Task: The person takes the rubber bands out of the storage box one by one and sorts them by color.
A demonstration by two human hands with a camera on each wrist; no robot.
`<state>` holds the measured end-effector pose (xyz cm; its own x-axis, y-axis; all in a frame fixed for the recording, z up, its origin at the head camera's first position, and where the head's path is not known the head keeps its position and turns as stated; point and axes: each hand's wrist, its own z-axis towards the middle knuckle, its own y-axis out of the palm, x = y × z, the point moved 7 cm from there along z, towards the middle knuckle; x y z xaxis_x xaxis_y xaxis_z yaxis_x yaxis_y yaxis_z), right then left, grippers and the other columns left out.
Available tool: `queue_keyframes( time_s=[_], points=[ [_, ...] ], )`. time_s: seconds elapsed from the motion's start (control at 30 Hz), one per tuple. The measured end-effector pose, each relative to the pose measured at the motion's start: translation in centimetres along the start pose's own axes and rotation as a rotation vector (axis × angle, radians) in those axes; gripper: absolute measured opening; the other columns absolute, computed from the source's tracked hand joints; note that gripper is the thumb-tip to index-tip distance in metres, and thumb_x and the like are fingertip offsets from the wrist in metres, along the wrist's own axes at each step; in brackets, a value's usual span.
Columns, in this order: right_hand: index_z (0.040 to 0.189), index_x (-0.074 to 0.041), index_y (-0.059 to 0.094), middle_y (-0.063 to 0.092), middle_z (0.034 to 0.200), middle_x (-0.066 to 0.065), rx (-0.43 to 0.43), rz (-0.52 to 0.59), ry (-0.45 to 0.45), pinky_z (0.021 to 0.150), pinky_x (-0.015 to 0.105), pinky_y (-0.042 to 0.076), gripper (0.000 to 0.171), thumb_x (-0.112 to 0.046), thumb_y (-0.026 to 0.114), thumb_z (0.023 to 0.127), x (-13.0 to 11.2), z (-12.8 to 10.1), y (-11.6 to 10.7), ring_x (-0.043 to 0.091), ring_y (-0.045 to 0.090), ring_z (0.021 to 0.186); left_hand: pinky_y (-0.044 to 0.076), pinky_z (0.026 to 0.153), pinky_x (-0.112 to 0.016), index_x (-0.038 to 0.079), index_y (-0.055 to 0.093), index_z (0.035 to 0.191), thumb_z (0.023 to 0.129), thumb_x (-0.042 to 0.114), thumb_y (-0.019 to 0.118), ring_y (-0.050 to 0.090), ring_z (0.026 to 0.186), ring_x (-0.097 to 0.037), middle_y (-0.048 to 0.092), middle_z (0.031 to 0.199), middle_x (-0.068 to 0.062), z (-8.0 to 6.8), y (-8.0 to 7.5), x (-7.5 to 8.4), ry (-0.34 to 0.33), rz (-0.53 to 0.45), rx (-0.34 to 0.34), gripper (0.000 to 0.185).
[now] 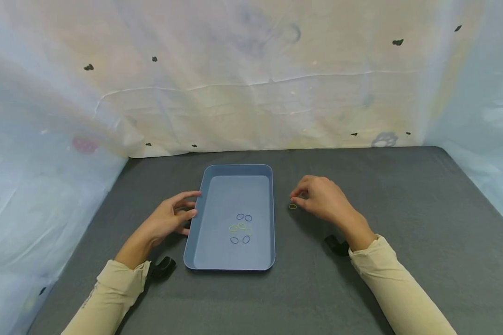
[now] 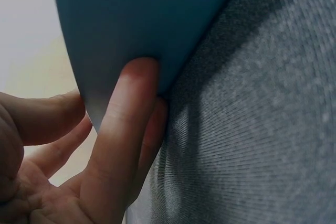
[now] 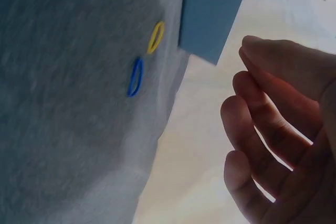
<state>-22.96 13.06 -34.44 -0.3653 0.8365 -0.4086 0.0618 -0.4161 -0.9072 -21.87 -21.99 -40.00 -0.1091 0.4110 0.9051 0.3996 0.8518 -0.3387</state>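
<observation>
Your left hand rests against the tray's left wall, fingers straight and touching it, holding nothing. The tray is a shallow blue rectangle with rounded corners on the grey table, with small blue and yellow bands loose inside. Right of it, a yellow band lies on the table just by your right hand, whose fingers are loosely curled and empty.

Centred on the table: a tray with small bands inside, left hand touching its left wall, right hand right of it, two loose bands just beside.
</observation>
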Motion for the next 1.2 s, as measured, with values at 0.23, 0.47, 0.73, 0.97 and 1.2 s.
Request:
queue_keyframes(
  time_s=[0.23, 0.47, 0.73, 0.97, 1.2],
  points=[
    [0.091, -0.021, 0.081, 0.071, 0.099, -0.005, 0.011, -0.007, -0.068, 0.075, 0.036, 0.054, 0.006, -0.024, 0.077, 0.088, -2.3, -0.3, 0.3, 0.016, 0.066, 0.088, 0.062, 0.074, -0.044, 0.017, 0.036, 0.154, 0.102, 0.017, 0.059, 0.053, 0.125, -0.042, 0.039, 0.150, -0.027, -0.1, 0.0, 0.2, 0.005, 0.007, 0.008, 0.057],
    [0.090, -0.022, 0.080, 0.070, 0.098, -0.006, 0.009, -0.006, -0.128, 0.069, 0.032, 0.051, 0.005, -0.025, 0.078, 0.087, -3.9, -0.5, 0.6, 0.017, 0.066, 0.082, 0.062, 0.074, -0.044, 0.016, 0.036, 0.154, 0.101, 0.015, 0.059, 0.054, 0.122, -0.040, 0.040, 0.149, -0.027, -0.1, 0.0, 0.2, 0.010, 0.007, 0.012, 0.057],
    [0.090, -0.022, 0.080, 0.070, 0.096, -0.006, 0.019, -0.011, -0.135, 0.070, 0.033, 0.051, 0.005, -0.024, 0.078, 0.087, -4.0, -0.5, 0.4, 0.016, 0.065, 0.082, 0.062, 0.074, -0.044, 0.016, 0.036, 0.154, 0.101, 0.015, 0.059, 0.054, 0.122, -0.040, 0.039, 0.150, -0.027, -0.1, 0.0, 0.2, 0.009, 0.008, 0.014, 0.057],
    [0.090, -0.021, 0.080, 0.070, 0.096, -0.006, 0.025, -0.007, -0.136, 0.069, 0.032, 0.051, 0.005, -0.024, 0.078, 0.087, -3.9, -0.6, 0.4, 0.016, 0.065, 0.081, 0.062, 0.074, -0.045, 0.015, 0.036, 0.154, 0.101, 0.015, 0.059, 0.057, 0.119, -0.038, 0.040, 0.149, -0.028, -0.1, 0.0, 0.3, 0.009, 0.002, 0.014, 0.057],
    [0.090, -0.021, 0.080, 0.071, 0.098, -0.005, 0.021, -0.011, -0.129, 0.069, 0.032, 0.051, 0.005, -0.024, 0.078, 0.087, -3.8, -0.6, 0.4, 0.017, 0.065, 0.081, 0.062, 0.074, -0.044, 0.015, 0.036, 0.154, 0.101, 0.014, 0.059, 0.056, 0.120, -0.038, 0.040, 0.148, -0.029, -0.1, 0.0, 0.3, 0.009, 0.000, 0.018, 0.058]
  ],
)
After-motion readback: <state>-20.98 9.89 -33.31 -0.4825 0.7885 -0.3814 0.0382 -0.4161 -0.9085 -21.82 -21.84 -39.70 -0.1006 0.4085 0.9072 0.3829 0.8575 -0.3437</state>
